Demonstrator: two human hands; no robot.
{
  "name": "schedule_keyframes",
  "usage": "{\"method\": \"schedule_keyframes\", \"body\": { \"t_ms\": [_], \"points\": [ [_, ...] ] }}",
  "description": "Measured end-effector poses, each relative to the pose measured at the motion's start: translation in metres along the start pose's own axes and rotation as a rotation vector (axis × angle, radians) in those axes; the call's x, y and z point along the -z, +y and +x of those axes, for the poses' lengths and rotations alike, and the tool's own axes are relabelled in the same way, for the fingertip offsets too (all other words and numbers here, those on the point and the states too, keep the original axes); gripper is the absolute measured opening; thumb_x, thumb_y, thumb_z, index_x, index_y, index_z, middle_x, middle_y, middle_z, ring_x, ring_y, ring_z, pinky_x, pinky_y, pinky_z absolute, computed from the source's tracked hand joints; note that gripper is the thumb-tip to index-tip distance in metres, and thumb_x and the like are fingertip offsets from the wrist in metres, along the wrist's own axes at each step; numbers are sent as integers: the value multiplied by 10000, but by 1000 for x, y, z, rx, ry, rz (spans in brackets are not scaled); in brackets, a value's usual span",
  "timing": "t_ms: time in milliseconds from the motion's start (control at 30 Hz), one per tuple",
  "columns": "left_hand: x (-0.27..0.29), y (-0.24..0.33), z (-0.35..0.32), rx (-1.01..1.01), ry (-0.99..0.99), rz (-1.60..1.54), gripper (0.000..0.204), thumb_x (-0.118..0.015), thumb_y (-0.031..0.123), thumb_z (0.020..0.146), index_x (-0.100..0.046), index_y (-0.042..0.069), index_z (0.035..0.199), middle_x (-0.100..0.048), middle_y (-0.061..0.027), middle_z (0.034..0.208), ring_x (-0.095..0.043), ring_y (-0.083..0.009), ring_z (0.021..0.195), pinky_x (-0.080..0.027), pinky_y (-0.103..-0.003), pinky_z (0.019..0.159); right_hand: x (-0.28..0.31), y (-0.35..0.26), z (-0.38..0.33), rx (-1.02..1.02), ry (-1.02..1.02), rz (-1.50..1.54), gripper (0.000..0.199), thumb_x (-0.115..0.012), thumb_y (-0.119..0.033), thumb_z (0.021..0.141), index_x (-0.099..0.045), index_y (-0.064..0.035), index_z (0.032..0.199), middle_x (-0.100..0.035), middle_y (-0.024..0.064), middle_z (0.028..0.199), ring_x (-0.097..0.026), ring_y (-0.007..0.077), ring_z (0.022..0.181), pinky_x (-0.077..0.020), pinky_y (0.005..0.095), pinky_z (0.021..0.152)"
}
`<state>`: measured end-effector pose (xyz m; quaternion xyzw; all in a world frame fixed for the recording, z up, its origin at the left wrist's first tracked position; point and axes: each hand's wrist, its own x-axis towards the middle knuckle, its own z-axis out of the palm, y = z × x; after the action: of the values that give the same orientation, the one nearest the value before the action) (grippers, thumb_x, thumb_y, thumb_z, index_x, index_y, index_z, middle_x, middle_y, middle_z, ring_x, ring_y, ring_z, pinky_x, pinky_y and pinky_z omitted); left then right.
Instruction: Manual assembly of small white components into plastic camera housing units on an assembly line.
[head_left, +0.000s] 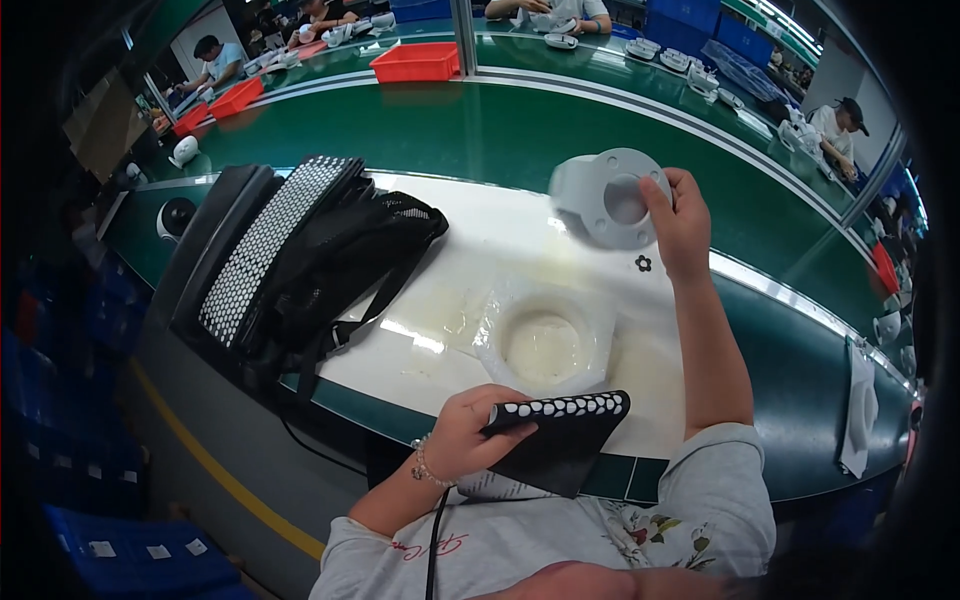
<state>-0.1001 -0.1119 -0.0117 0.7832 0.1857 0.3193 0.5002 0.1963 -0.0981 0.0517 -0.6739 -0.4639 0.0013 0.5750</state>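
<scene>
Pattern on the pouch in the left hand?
Black pouch with a band of white dots along its top edge, gripped by the left hand; head view.

White worktop (520,235), green-edged: black bag (320,260) with a white-dotted panel at its left end; clear plastic wrapper (545,340) near the front edge.

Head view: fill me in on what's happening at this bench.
A person sits at a white work surface beside a green conveyor. The right hand holds up a grey round flanged part, thumb at its centre hole. The left hand grips a black pouch with white dots at the near edge. A clear plastic bag lies on the surface between them, and a black mesh bag sits to the left. Other people work at benches beyond the conveyor.
</scene>
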Motion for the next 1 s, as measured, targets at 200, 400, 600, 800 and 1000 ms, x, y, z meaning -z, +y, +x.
{"method": "schedule_keyframes", "body": {
  "t_ms": [200,400,600,800,1000],
  "points": [
    [0,-6,-3,-184,-2,37,221,-702,-2,635,-627,-11,842,-638,-102,804,-619,-203,681,-482,-271,632,-1,-41,-67,-281,-512,490,309,-527,-123,873,-417,-43,1151,-595,48,847,-544,60,720,-439,214,661],
    [2,-1,-4,-188,29,1,205,-693,-28,630,-618,-28,821,-629,-95,781,-600,-164,651,-460,-242,592,14,-34,-102,-149,-446,289,343,-517,-193,878,-408,-30,1160,-517,67,975,-500,114,892,-396,250,757],
    [4,-7,-13,-81,123,-104,197,-699,-24,651,-612,-12,827,-618,-91,766,-591,-176,635,-453,-255,573,46,-33,-129,626,-528,68,579,-759,-289,668,-460,-62,1109,-525,83,957,-513,216,849,-400,339,725],
    [-8,-2,-1,-120,220,-295,177,-692,-32,673,-578,-8,807,-603,-69,725,-554,-138,596,-426,-231,554,35,-33,-135,609,-573,124,466,-751,-32,638,-515,-76,1039,-574,81,848,-557,215,694,-441,309,601],
    [5,-9,-16,163,70,-236,260,-777,31,604,-579,-39,757,-579,-63,698,-515,-96,618,-405,-216,561,39,-35,-143,328,-539,269,356,-742,-18,639,-539,-71,926,-605,77,726,-580,216,585,-445,310,523]
  ]
}}
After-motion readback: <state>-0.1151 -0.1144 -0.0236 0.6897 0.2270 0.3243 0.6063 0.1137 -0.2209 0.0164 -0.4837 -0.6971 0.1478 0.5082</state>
